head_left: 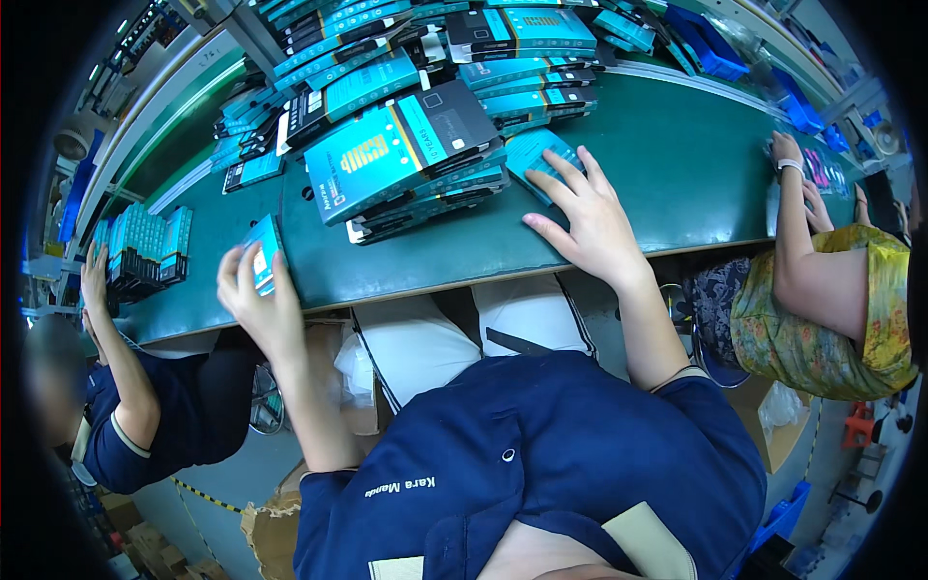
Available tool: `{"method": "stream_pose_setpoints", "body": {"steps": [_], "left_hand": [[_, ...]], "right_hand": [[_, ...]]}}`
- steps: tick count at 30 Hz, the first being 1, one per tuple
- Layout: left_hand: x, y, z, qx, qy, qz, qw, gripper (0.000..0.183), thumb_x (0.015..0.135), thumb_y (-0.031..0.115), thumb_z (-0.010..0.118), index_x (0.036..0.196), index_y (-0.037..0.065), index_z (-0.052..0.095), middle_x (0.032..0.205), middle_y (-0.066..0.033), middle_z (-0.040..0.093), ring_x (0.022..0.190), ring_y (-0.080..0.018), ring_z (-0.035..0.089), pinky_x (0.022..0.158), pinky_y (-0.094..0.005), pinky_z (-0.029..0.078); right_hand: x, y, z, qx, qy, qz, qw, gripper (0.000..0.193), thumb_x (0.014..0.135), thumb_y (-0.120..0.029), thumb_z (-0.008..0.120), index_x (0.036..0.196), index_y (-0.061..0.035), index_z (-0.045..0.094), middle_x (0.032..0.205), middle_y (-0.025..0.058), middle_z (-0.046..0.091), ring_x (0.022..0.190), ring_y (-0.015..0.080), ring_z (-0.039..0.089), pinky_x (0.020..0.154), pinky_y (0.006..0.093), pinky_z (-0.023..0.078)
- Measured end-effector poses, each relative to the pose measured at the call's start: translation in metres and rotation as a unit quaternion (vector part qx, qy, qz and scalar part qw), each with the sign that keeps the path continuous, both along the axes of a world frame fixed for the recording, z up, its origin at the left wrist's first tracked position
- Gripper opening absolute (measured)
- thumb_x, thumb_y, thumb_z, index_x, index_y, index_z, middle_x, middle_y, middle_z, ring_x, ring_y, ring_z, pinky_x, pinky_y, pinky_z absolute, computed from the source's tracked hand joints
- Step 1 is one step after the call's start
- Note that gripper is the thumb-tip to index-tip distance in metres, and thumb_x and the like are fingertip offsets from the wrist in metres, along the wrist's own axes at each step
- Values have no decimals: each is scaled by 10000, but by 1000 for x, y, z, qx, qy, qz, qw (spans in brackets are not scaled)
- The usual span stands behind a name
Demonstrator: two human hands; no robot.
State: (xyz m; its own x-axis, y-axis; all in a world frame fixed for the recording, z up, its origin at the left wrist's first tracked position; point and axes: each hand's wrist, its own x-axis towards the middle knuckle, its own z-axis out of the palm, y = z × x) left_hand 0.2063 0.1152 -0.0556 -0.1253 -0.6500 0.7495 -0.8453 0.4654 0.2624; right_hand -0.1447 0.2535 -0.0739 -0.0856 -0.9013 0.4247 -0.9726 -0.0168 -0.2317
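My left hand grips a flat teal box by its near end, left of the middle of the green table, with the box tilted up. Fingers spread, my right hand reaches over another teal box that lies flat; its fingertips overlap the box's right part, and I cannot tell whether they touch it. Between my hands rises a stack of teal and black boxes. The top box shows a yellow pattern and an orange stripe, and the boxes under it sit slightly askew.
More boxes are piled along the table's back. A row of upright boxes stands at the left, beside a co-worker's hand. At the right, another person's hands are over the table. Blue bins line the far right.
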Motion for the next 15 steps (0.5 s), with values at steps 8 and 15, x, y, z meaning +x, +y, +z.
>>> {"method": "stream_pose_setpoints", "body": {"steps": [8,15], "left_hand": [[-109,53,-2,155,-15,-440,885,165,766,100,740,885,6,674,906,-135,661,813,-310,646,731,-365,516],[-114,37,-4,262,72,-406,873,242,825,149,710,997,-18,680,1012,-182,685,906,-336,664,847,-375,513]], "right_hand": [[14,20,19,27,10,-36,999,436,833,-349,688,1202,-128,616,1280,107,559,1151,377,476,946,482,416],[-2,28,37,23,-91,-46,994,428,647,-208,732,1019,-24,625,1045,133,567,1012,340,504,886,397,454]]}}
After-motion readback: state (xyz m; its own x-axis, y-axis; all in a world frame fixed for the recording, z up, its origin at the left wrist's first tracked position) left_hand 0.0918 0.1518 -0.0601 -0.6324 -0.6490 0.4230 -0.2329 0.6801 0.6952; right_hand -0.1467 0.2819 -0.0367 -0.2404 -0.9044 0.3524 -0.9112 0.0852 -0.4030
